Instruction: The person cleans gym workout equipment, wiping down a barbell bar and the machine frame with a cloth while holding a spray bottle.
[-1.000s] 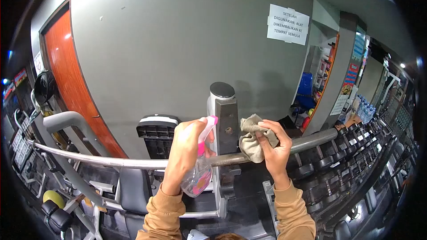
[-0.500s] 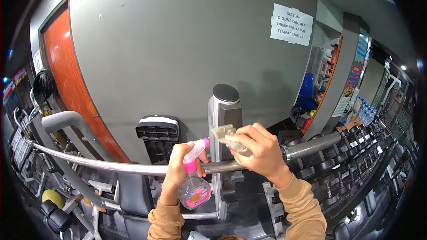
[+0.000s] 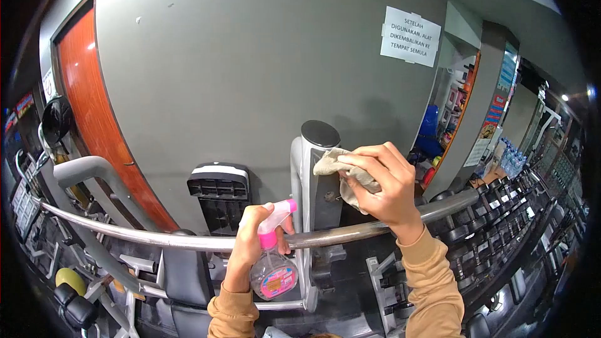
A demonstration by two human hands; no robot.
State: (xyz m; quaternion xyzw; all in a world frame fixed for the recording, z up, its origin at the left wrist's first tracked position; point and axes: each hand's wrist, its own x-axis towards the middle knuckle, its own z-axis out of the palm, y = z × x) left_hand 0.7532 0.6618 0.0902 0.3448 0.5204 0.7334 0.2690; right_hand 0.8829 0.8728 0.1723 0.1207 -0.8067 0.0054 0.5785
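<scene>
A clear spray bottle with a pink collar and a pink-and-white trigger head is gripped by my left hand, fingers wrapped round its neck. Its nozzle points to the right. My right hand pinches a crumpled grey-beige cloth, part of which hangs below the fingers. The cloth overlaps the grey machine post near its round black cap. Both hands are close to a long metal bar that crosses the view; the bottle is in front of it.
Dumbbells fill a rack on the right. A black padded bench stands below the bar at left. Behind are a grey wall with a paper sign and an orange-brown door. Bottled water sits farther right.
My right hand has moved up and to the right with the cloth, away from the bar toward the post's upper part. My left hand keeps the spray bottle in nearly the same place.
</scene>
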